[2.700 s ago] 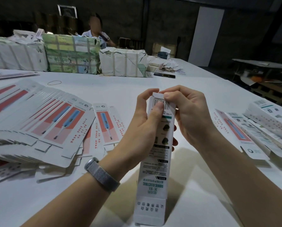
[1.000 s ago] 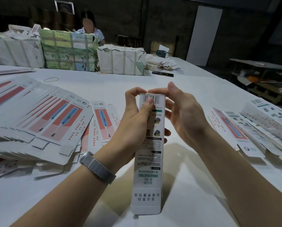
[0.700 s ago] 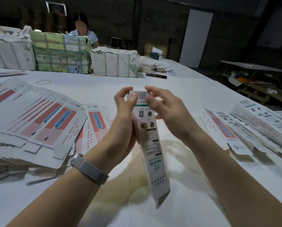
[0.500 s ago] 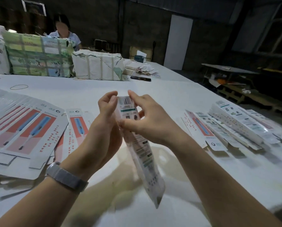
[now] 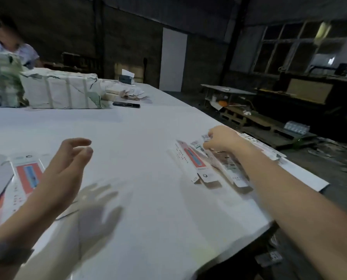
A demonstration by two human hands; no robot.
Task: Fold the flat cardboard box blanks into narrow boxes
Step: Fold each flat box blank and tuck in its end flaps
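- Right hand (image 5: 221, 139) reaches out to the folded boxes (image 5: 219, 164) lying near the table's right edge; fingers curled on the top end of one narrow box (image 5: 228, 165) at its barcode flap, pinching it as it lies on the pile.
- Can't tell whether that box is fully down or a little lifted at the far end; frame is motion-blurred.
- Left hand (image 5: 67, 164) hovers over the table (image 5: 138, 128), fingers loosely bent, nothing in it, grip released.
- Flat blanks (image 5: 17, 178), red and blue print, lie fanned at the left edge, just beside the left forearm, untouched.
- Progress, my read: a few boxes are folded and laid side by side on the right, one with its red face up; this box looks finished and is being added to them.
- Left to do: the blanks at left are unfolded; only part of that stack is in frame, so count unknown. Looks like more left than done.
- Next likely: left hand goes for a fresh blank.
- Background: wrapped bundles (image 5: 61, 91) and a phone (image 5: 126, 104) at the far end, a person (image 5: 11, 47) seated behind them.
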